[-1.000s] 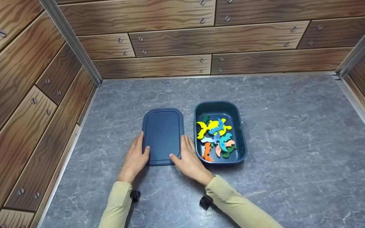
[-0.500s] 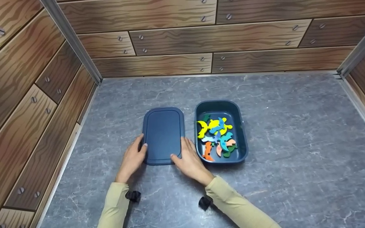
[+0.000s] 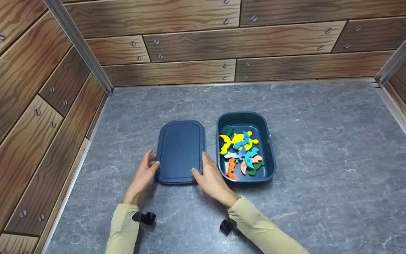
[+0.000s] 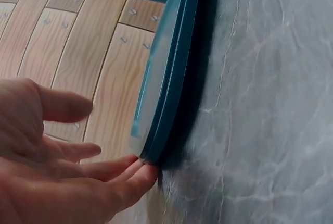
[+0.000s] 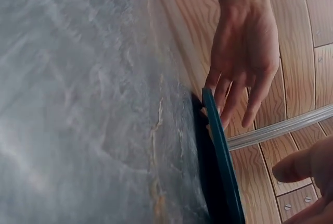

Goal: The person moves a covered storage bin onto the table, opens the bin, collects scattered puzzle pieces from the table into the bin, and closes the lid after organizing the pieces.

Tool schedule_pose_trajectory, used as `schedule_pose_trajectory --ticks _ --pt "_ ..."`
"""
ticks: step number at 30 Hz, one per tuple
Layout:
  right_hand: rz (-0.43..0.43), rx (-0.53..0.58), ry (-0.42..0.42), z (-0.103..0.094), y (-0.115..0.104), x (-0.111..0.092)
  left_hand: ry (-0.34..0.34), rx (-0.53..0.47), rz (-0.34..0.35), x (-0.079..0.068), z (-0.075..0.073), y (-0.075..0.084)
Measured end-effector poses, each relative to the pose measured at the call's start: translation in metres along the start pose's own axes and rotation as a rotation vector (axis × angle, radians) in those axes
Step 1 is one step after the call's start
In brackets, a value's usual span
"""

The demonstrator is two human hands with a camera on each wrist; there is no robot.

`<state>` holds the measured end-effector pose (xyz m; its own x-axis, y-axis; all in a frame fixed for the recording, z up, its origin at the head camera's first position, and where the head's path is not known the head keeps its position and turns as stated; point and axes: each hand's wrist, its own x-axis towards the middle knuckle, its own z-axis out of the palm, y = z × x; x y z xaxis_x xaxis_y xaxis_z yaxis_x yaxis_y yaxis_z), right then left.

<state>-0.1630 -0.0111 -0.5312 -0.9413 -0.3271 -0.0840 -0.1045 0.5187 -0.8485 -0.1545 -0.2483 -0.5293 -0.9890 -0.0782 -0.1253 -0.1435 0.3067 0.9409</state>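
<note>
A dark blue, rounded rectangular lid [image 3: 181, 151] lies face up between both hands. My left hand [image 3: 141, 176] is at its left edge; in the left wrist view the fingertips [image 4: 138, 169] touch the edge of the lid [image 4: 169, 78] from below, while the thumb stands away from it. At the right edge my right hand [image 3: 211, 178] has its fingers extended along the side, thumb over the near right part. Its thumb [image 5: 294, 166] appears apart from the lid in the right wrist view. Close beside the right hand is the matching box [image 3: 265, 155].
Inside the box lie several flat coloured animal-like pieces, among them a yellow turtle [image 3: 237, 140], an orange piece [image 3: 230, 168] and a teal one [image 3: 249, 157]. Wood-patterned walls [image 3: 189, 46] with metal corner strips enclose the grey marbled surface [image 3: 330, 158].
My left hand has shifted left, its thumb moving off the lid's top towards the edge. The lid's left side has moved slightly left. The right hand and the box stay nearly in place.
</note>
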Motion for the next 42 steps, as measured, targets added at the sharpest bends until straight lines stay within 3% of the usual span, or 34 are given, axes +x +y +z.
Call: schedule_pose_trajectory --ticks 8,12,21,29,42 --pt "-0.046 -0.013 0.018 0.0 -0.001 -0.002 -0.032 -0.054 -0.083 0.005 -0.011 -0.003" --pt "-0.075 -0.009 0.024 0.001 -0.003 -0.003 -0.032 -0.061 -0.077 0.006 -0.012 -0.003" --pt "-0.118 0.049 0.047 -0.004 -0.011 -0.005 -0.017 -0.051 -0.118 0.003 -0.018 0.012" --pt "-0.112 0.118 0.045 -0.011 -0.022 -0.013 0.012 -0.011 -0.079 -0.002 -0.022 0.025" --pt "-0.123 0.224 0.038 -0.035 -0.028 -0.027 0.01 -0.092 -0.02 -0.01 -0.014 0.045"
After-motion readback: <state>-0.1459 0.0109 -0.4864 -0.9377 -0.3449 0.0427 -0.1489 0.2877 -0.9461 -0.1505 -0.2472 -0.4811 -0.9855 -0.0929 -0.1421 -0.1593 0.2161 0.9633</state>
